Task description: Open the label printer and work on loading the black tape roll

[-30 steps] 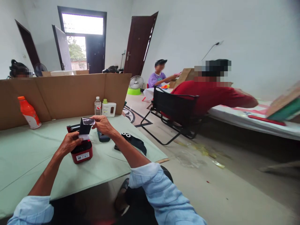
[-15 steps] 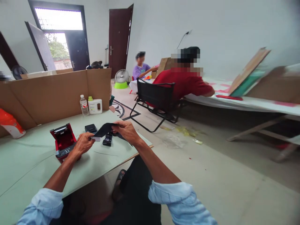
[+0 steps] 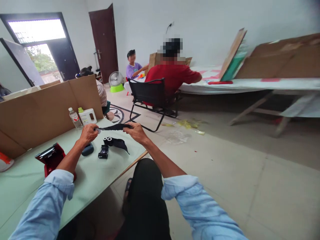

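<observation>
Overhead of the worktop (image 3: 87, 173), the black ribbon (image 3: 113, 127) stretches between two hands. The left hand (image 3: 88, 133) has its fingers closed on one end, at a small white roll (image 3: 98, 131); the right hand (image 3: 137, 133) pinches the other end. Below lie a black strip (image 3: 121, 144) and black spool (image 3: 103, 152), with an open red device (image 3: 53, 160) farther left.
</observation>
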`<state>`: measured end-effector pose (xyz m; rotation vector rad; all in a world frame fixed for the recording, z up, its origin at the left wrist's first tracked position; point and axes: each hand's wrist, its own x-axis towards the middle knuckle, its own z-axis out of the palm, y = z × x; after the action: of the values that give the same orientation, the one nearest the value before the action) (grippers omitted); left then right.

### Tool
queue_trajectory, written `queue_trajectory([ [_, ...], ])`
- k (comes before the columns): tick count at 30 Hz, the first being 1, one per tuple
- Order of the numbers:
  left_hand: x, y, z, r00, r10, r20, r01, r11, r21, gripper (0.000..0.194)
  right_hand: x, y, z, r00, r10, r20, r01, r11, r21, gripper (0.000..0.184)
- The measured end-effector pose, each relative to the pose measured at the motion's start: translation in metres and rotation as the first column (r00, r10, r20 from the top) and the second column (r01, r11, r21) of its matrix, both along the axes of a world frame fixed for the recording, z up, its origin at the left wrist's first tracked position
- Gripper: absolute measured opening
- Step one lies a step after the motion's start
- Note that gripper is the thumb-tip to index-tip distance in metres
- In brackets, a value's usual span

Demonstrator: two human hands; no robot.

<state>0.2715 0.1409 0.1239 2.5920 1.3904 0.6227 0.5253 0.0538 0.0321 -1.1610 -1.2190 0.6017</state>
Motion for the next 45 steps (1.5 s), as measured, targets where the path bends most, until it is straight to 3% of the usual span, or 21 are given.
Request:
queue_trajectory([
  [4, 0.03, 0.03, -0.024, 0.998, 0.014, -0.057, -0.017, 0.999, -0.043, 0.035, 0.014, 0.023, -0.028, 0.999, -0.046, 0.023, 0.047, 0.997, -0.067, 0.023],
  [9, 0.038, 0.049, -0.056, 0.994, -0.025, -0.106, 0.004, 0.981, -0.192, 0.022, 0.013, 0.025, -0.066, 0.996, -0.03, 0.089, 0.043, 0.987, -0.156, 0.02],
  [13, 0.031, 0.054, -0.067, 0.989, -0.117, -0.089, 0.08, 0.936, -0.344, 0.043, 0.017, 0.011, -0.08, 0.99, 0.062, 0.123, -0.039, 0.982, -0.184, 0.026],
  [16, 0.024, 0.052, -0.072, 0.982, -0.177, -0.068, 0.138, 0.913, -0.384, 0.069, 0.019, -0.003, -0.077, 0.981, 0.126, 0.146, -0.098, 0.977, -0.187, 0.038],
  [19, 0.023, 0.046, -0.082, 0.977, -0.196, -0.077, 0.161, 0.93, -0.329, 0.09, 0.013, -0.017, -0.067, 0.968, 0.18, 0.176, -0.145, 0.97, -0.194, 0.042],
  [21, 0.026, 0.042, -0.089, 0.976, -0.199, -0.089, 0.168, 0.946, -0.277, 0.081, 0.003, -0.025, -0.058, 0.95, 0.182, 0.254, -0.116, 0.96, -0.254, 0.039],
  [24, 0.031, 0.038, -0.097, 0.973, -0.203, -0.111, 0.175, 0.959, -0.222, 0.057, -0.014, -0.036, -0.047, 0.879, 0.125, 0.46, 0.061, 0.928, -0.368, 0.041],
  [26, 0.033, 0.037, -0.099, 0.969, -0.209, -0.128, 0.181, 0.963, -0.202, 0.045, -0.024, -0.043, -0.042, 0.837, 0.081, 0.542, 0.161, 0.909, -0.385, 0.033],
  [35, 0.031, 0.03, -0.094, 0.944, -0.296, -0.143, 0.264, 0.943, -0.204, 0.042, -0.046, -0.073, -0.036, 0.783, 0.056, 0.62, 0.245, 0.888, -0.39, 0.027],
  [40, 0.029, 0.023, -0.095, 0.951, -0.281, -0.126, 0.25, 0.945, -0.213, 0.062, -0.051, -0.082, -0.035, 0.77, 0.055, 0.635, 0.254, 0.887, -0.385, 0.027],
  [45, 0.022, 0.011, -0.105, 0.986, -0.124, -0.113, 0.099, 0.974, -0.204, 0.097, -0.054, -0.084, -0.036, 0.773, 0.041, 0.633, 0.265, 0.886, -0.381, 0.027],
])
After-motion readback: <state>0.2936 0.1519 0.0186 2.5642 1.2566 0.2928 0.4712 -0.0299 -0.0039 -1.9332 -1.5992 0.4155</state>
